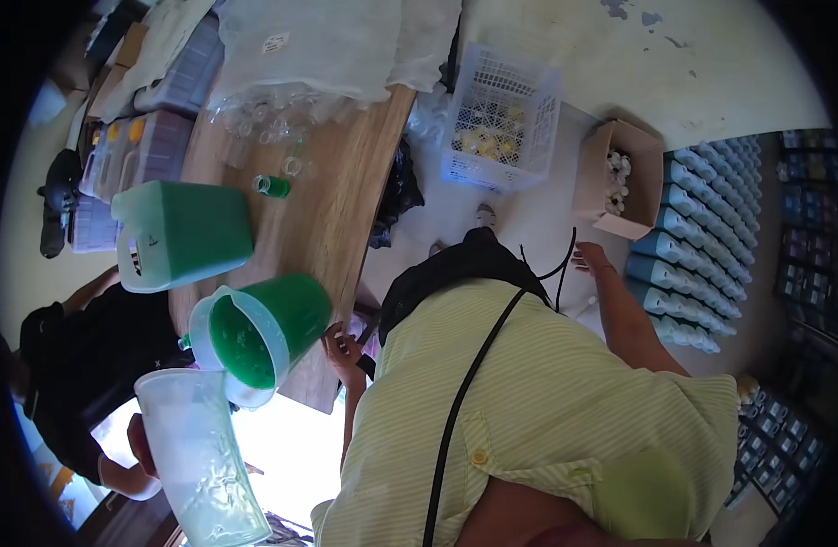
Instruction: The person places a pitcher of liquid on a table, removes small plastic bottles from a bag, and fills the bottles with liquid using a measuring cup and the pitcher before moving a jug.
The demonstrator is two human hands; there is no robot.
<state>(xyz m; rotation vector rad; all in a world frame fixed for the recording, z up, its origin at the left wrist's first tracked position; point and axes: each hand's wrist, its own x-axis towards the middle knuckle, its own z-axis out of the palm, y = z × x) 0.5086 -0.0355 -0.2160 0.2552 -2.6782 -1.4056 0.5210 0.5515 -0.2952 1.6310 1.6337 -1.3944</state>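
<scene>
My left hand [343, 352] is at the table edge, close beside a large clear measuring jug [296, 305] filled with green liquid. Its fingers are loosely bent and apart; nothing shows in them, and I cannot tell whether they touch the jug. My right hand [590, 257] hangs at my side with fingers spread, holding nothing. It is near an open cardboard box [637, 170] of white-and-dark pieces. To the left, a person in black [109, 346] grips a clear plastic pitcher [200, 456], tilted by the jug's rim.
A jerrycan of green liquid [186, 235], a small green bottle [272, 186] and several clear bottles [282, 118] stand on the wooden table [332, 196]. On the floor are a white crate [501, 118] with yellowish pieces and rows of white-capped blue-green containers [688, 251].
</scene>
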